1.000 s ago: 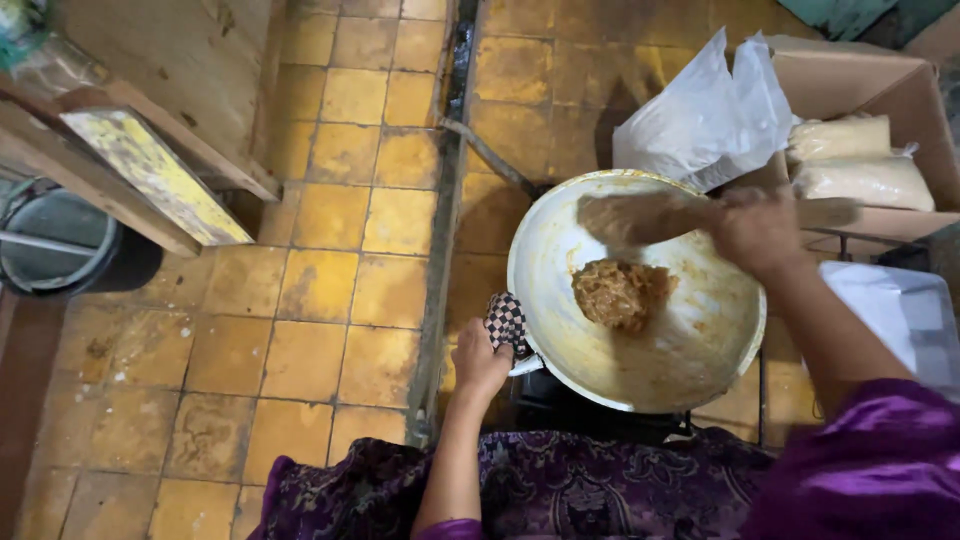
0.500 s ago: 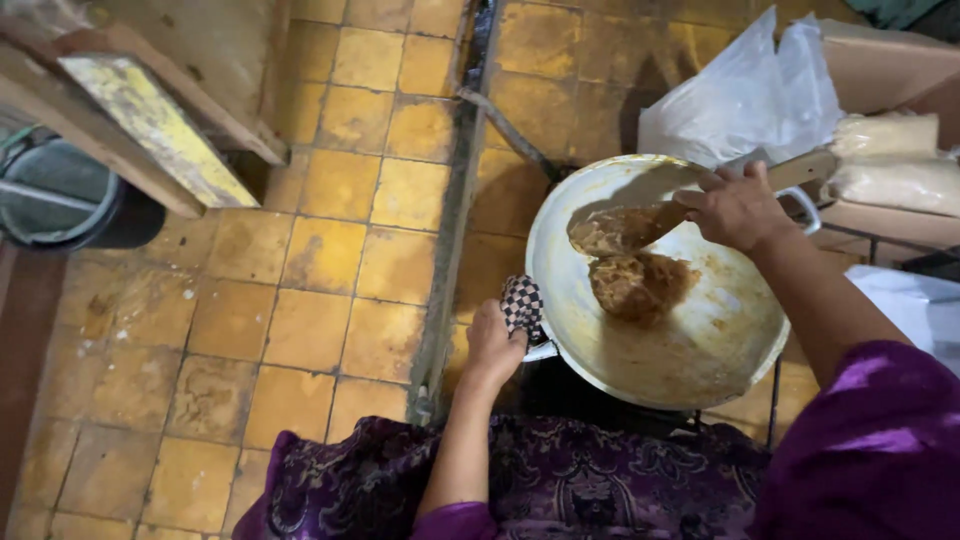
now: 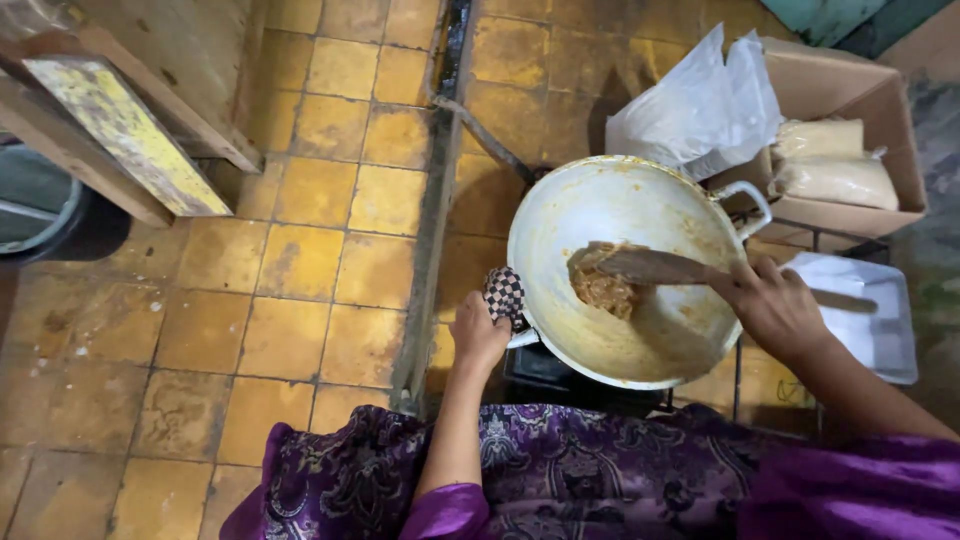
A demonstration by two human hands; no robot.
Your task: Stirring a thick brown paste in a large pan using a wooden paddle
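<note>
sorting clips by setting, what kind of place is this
Probably a simple home or small food-making kitchen at floor level: a pale wok of brown paste stirred with a wooden spatula, worn yellow floor tiles, and a cardboard box of filled bags.

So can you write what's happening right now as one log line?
left hand: grips wok handle with checked cloth | right hand: holds wooden spatula in brown food | wok: on stove

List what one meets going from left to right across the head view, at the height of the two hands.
Tiled floor → left hand → checkered cloth → brown food → wooden spatula → right hand → white tray.
</note>
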